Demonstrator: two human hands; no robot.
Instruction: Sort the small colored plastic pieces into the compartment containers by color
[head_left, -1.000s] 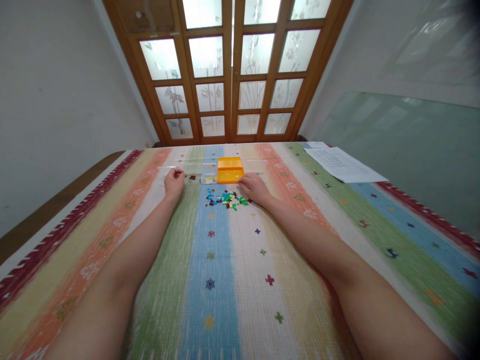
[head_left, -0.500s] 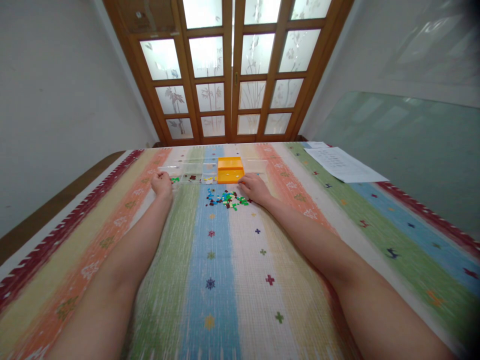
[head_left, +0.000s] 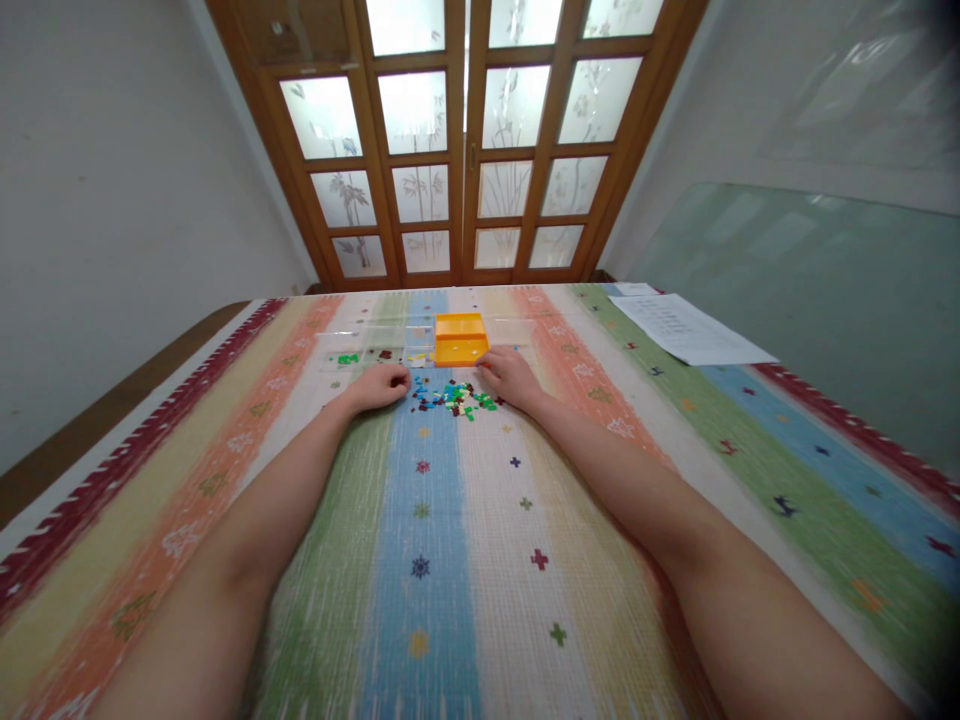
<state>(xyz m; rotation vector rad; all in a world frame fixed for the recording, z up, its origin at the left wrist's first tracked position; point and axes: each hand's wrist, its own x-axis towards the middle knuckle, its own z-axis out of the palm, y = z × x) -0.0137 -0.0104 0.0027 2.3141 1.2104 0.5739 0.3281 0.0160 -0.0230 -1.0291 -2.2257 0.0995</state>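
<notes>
Small coloured plastic pieces [head_left: 459,398], mostly green, blue, dark red and pale, lie in a loose pile on the striped cloth. At the pile's left edge is my left hand [head_left: 379,386], fingers curled and thumb close to the fingertips; anything between them is too small to make out. My right hand [head_left: 510,374] rests at the pile's right, its closed fingertips by the near right corner of an orange two-part box [head_left: 461,327]. Whether they touch the box or pinch a piece is unclear. Left of the box, clear trays hold green pieces [head_left: 348,359], dark red pieces [head_left: 385,355] and yellow pieces [head_left: 420,357].
Another clear tray [head_left: 517,328] lies right of the orange box, partly behind my right hand. Printed sheets of paper [head_left: 690,328] lie at the table's far right. Beyond the table's far edge stand wood-framed glass doors [head_left: 465,160].
My left hand has moved right and nearer, from the green pieces' tray to the pile's left edge, uncovering those green pieces. My right hand stays by the orange box.
</notes>
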